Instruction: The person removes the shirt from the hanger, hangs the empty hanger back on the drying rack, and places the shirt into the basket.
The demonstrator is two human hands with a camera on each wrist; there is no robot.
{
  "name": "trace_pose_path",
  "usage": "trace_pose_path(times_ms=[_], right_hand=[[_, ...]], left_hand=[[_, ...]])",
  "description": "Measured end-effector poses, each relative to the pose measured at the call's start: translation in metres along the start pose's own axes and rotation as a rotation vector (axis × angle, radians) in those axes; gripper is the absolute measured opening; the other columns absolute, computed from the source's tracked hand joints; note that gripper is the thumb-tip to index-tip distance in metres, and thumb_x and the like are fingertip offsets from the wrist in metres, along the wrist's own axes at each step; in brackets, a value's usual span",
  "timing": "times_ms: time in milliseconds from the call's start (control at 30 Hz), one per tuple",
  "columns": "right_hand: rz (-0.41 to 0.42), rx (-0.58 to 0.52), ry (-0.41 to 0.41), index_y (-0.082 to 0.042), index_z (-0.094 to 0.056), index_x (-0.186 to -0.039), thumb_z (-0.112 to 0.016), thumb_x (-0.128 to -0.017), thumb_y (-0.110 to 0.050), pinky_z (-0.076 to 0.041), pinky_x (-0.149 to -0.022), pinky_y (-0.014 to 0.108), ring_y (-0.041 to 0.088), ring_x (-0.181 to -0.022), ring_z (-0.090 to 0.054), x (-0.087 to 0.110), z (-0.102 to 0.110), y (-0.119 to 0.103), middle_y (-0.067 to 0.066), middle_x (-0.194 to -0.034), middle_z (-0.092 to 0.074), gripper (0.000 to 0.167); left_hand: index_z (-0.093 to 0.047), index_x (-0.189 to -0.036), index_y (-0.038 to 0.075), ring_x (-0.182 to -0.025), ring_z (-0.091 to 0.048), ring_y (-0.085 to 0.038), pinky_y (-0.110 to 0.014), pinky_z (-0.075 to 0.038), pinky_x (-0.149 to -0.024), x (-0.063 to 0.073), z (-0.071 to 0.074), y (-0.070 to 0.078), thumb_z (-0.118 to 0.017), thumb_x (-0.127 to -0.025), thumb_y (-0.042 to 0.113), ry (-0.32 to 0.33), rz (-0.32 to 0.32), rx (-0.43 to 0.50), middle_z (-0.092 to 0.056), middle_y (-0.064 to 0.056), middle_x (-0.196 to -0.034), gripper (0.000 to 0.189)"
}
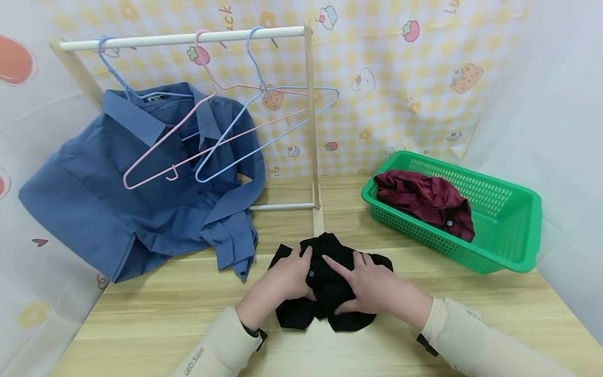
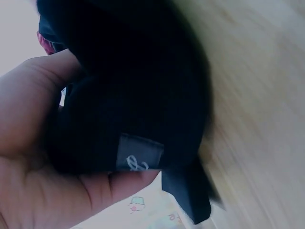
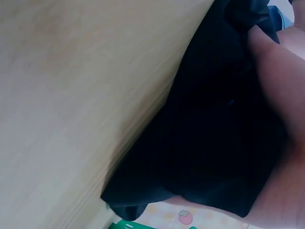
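The left hand (image 1: 291, 275) and right hand (image 1: 371, 287), slightly apart, both grip a bunched black shirt (image 1: 327, 289) on the table (image 1: 301, 353), with a green basket (image 1: 515, 225) holding a dark red shirt (image 1: 426, 199) beyond, right of a rack (image 1: 311, 115) bearing a blue shirt (image 1: 155, 193), before a checked curtain (image 1: 400, 112).

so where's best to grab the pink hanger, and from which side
Probably the neck of the pink hanger, just under its hook, from the front, where nothing covers it. It hangs over the white rail, so lifting should free it; its lower bar overlaps the bare light blue hanger and might snag.
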State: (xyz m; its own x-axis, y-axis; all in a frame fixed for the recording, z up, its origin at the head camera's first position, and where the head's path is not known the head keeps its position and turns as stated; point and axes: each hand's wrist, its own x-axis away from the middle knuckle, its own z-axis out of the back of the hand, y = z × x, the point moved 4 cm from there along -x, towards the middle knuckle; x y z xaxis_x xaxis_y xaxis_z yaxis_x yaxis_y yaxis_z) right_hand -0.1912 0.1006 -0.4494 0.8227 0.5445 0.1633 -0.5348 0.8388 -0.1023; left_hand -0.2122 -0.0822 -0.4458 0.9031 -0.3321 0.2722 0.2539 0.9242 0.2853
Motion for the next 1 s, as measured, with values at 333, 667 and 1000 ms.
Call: trace_pose_path(times_ms=[333, 667, 1000], right_hand=[[-0.009, 0.140, 0.099, -0.028, -0.036, -0.166, -0.081, -0.085, -0.064, -0.058, -0.056, 0.046, 0.033, -0.093, -0.061, 0.007, -0.001, -0.011, 0.024, -0.108, -0.064, 0.100], [0.071, 0.067, 0.199, -0.018, -0.040, -0.163, -0.088, -0.082, -0.026, -0.054, -0.056, 0.042, 0.026, -0.073, -0.062, 0.015, -0.004, -0.013, 0.016, -0.091, -0.064, 0.095], [0.055, -0.137, 0.184, -0.024, -0.036, -0.167, -0.083, -0.075, -0.003, -0.048, -0.054, 0.035, 0.016, -0.065, -0.057, 0.026, 0.065, 0.019, 0.012, -0.092, -0.067, 0.105]], left_hand=[[-0.052, -0.155, 0.003, -0.110, -0.074, -0.034, -0.043, -0.063, -0.091, 0.006, 0.001, 0.009, -0.096, -0.076, 0.043, 0.075, -0.059, -0.185, -0.072, -0.018, -0.133, 0.099], [-0.060, -0.147, 0.008, -0.085, -0.073, -0.027, -0.039, -0.060, -0.070, 0.004, 0.002, 0.012, -0.095, -0.076, 0.046, 0.056, -0.076, -0.240, -0.078, -0.010, -0.104, 0.088], [-0.057, -0.143, 0.016, -0.123, -0.070, -0.026, -0.048, -0.060, -0.097, -0.015, 0.062, 0.036, -0.093, -0.080, 0.045, -0.020, -0.129, -0.101, -0.071, -0.007, -0.138, 0.078]])
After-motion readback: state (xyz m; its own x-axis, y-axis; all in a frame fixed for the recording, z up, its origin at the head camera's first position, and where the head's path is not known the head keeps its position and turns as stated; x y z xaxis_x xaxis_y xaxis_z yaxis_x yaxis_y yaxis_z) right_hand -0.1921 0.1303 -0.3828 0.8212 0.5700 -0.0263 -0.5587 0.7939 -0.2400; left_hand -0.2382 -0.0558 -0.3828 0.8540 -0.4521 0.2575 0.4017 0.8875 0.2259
